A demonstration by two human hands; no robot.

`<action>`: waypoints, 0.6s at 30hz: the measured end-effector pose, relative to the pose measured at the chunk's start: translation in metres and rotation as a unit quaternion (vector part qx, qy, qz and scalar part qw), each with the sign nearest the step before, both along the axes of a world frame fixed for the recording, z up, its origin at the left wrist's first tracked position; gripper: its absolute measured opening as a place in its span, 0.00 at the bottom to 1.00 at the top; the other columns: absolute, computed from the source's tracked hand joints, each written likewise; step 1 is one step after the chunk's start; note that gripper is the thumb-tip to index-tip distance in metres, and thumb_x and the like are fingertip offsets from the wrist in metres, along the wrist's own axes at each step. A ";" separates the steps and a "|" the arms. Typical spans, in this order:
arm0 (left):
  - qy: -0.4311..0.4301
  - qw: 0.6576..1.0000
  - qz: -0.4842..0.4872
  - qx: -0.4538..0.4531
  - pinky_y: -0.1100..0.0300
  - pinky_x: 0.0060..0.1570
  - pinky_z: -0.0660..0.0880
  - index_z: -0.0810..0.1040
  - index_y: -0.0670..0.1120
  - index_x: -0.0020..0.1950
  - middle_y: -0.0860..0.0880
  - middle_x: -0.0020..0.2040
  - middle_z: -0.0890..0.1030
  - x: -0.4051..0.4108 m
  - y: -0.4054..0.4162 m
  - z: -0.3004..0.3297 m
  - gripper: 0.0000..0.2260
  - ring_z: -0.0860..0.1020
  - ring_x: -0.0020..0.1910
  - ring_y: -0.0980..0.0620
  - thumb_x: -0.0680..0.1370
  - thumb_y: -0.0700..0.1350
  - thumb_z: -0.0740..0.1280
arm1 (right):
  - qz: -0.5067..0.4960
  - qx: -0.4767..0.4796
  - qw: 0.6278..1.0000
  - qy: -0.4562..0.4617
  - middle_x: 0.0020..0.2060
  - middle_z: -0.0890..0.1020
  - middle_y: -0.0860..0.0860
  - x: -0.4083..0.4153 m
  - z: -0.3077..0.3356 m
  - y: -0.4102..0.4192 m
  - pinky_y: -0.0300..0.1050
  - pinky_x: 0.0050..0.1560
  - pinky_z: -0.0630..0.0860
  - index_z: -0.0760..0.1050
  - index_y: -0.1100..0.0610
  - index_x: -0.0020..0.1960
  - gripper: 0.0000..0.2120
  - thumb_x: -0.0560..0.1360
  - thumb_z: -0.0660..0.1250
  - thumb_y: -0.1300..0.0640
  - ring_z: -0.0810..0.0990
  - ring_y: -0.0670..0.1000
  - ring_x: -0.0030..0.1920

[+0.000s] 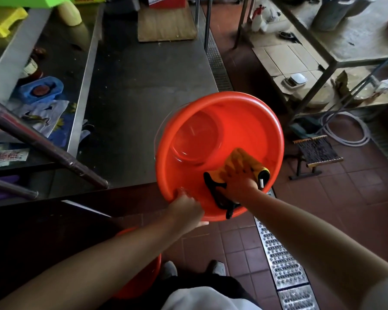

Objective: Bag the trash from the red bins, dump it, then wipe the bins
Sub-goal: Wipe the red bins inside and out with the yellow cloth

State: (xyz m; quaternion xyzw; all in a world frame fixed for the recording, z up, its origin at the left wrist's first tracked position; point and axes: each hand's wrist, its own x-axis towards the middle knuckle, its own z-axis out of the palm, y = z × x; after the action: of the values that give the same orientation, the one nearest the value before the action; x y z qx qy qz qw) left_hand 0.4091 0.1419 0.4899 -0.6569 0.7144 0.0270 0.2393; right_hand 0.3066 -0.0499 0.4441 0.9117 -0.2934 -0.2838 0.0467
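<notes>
Bin: red bin [220, 130] tipped toward the camera, held at the steel table's [143, 86] corner, no trash inside.
Left hand [185, 204]: fingers clamped on the near rim.
Right hand [238, 177]: pressing a yellow cloth [239, 158] on the inner wall, fingers together.
Progress: wiping stage (second bin [141, 278] waits below).

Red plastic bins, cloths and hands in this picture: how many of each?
Red round plastic bins: 2, one tilted and held, one on the floor below the left arm
Yellow cleaning cloths: 1
Hands: 2, left hand, right hand
Total: 5
</notes>
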 end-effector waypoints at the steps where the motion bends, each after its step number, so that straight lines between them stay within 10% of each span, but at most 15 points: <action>1: -0.002 1.000 0.007 0.002 0.35 0.65 0.65 0.79 0.37 0.58 0.32 0.56 0.80 0.001 -0.001 -0.001 0.31 0.77 0.58 0.31 0.79 0.65 0.57 | -0.021 0.013 1.000 0.001 0.82 0.46 0.56 0.005 -0.002 0.007 0.67 0.68 0.22 0.47 0.50 0.82 0.37 0.79 0.44 0.32 0.30 0.66 0.77; 5: -0.022 0.999 0.026 0.028 0.33 0.66 0.62 0.72 0.32 0.67 0.23 0.65 0.69 0.008 0.006 0.000 0.33 0.69 0.66 0.25 0.81 0.62 0.55 | -0.006 0.156 0.985 -0.078 0.81 0.50 0.49 0.009 -0.018 0.040 0.66 0.75 0.37 0.46 0.43 0.81 0.36 0.78 0.47 0.30 0.40 0.63 0.80; 9: -0.061 0.997 0.018 0.049 0.33 0.59 0.72 0.78 0.35 0.62 0.28 0.58 0.77 0.006 0.014 0.007 0.21 0.77 0.57 0.28 0.78 0.50 0.62 | 0.056 0.083 0.993 -0.056 0.82 0.49 0.51 -0.001 -0.018 0.007 0.65 0.76 0.36 0.49 0.44 0.82 0.34 0.80 0.49 0.32 0.38 0.64 0.80; 18: -0.098 0.995 0.005 0.008 0.33 0.59 0.72 0.74 0.35 0.67 0.27 0.60 0.76 -0.002 0.008 -0.001 0.31 0.75 0.59 0.27 0.79 0.54 0.45 | -0.011 0.206 0.971 -0.120 0.81 0.46 0.44 0.015 -0.039 0.035 0.66 0.77 0.44 0.46 0.41 0.81 0.34 0.79 0.49 0.30 0.38 0.61 0.80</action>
State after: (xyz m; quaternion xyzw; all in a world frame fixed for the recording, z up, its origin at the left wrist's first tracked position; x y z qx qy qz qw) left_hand 0.4066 0.1499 0.4885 -0.6583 0.6839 -0.0305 0.3131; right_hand 0.3217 -0.0154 0.4049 0.9259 -0.2414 -0.2273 -0.1811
